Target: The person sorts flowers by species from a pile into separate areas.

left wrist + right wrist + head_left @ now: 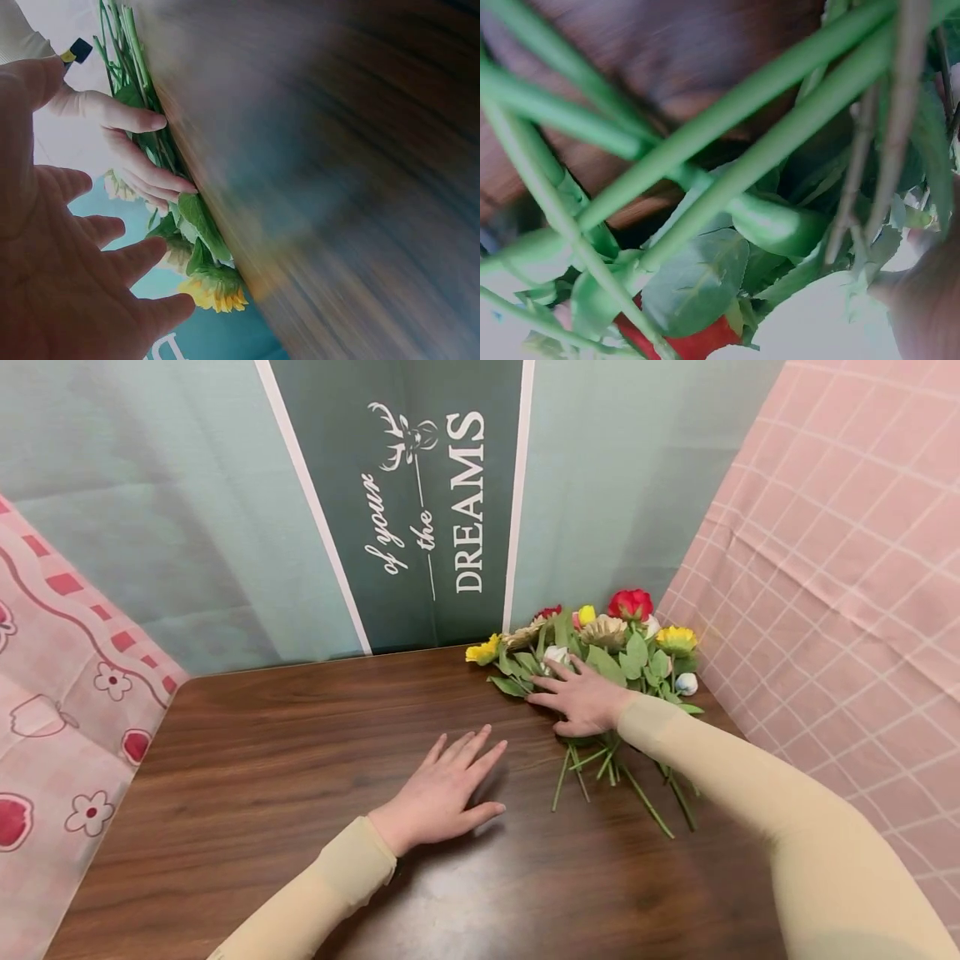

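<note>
A pile of long-stemmed flowers lies at the table's back right. Among them are a red flower (630, 604), a yellow flower (677, 640), a beige flower (603, 632) and a white rose (556, 660). Across the top of the pile rests my right hand (588, 700), its fingers spread over leaves and stems. Green stems (645, 802) stick out toward me below it. My left hand (442, 793) is palm down over the table left of the pile, fingers straight and apart, holding nothing. Crossing stems (765, 150) fill the right wrist view.
The flowers lie on a brown wood-grain table (262, 777). A green cloth (465, 510) with white lettering hangs behind. Pink checked cloth (847, 527) borders the right side, and a pink and white patterned cloth (67, 710) the left.
</note>
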